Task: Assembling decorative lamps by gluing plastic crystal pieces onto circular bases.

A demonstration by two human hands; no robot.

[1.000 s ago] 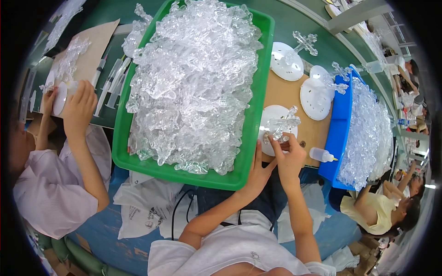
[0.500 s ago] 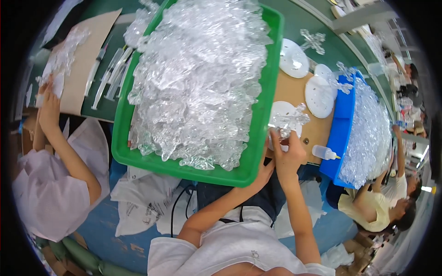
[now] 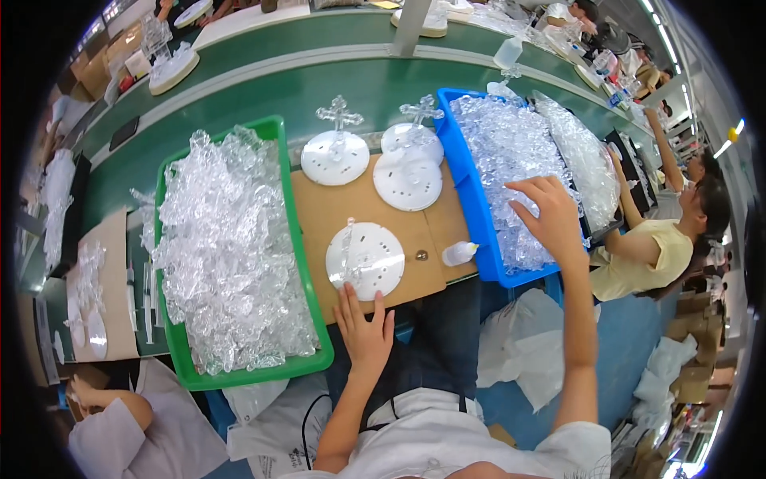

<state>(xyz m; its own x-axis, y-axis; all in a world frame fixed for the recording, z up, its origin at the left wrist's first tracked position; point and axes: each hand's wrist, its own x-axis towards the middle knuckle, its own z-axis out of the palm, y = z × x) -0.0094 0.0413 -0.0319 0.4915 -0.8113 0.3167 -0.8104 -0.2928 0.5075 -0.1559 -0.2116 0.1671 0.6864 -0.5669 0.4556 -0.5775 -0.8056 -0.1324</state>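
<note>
My left hand (image 3: 363, 331) rests at the near edge of a white round disc (image 3: 381, 267) with holes, its fingers stretched out. A clear plastic piece (image 3: 346, 249), probably a cross, lies on the disc's left part, close to those fingertips. Over the blue bin (image 3: 471, 180) hovers my right hand (image 3: 552, 217), fingers apart and curved, with nothing visible in it. Small clear pieces (image 3: 511, 152) fill that bin. Farther back, one clear cross (image 3: 339, 116) stands upright on a white disc (image 3: 323, 164); another cross (image 3: 420, 110) stands on a disc beside overlapping discs (image 3: 408, 184).
A green bin (image 3: 291, 199) heaped with clear plastic pieces (image 3: 227, 255) stands left of the cardboard (image 3: 319, 215). A small squeeze bottle (image 3: 459, 254) lies by the blue bin, near a small metal item (image 3: 421, 255). Co-workers (image 3: 650, 255) sit at both sides.
My hands have parted from the clear cross they held together. The right has moved over the blue bin, while the left is at the disc's edge. The view has swung round.
</note>
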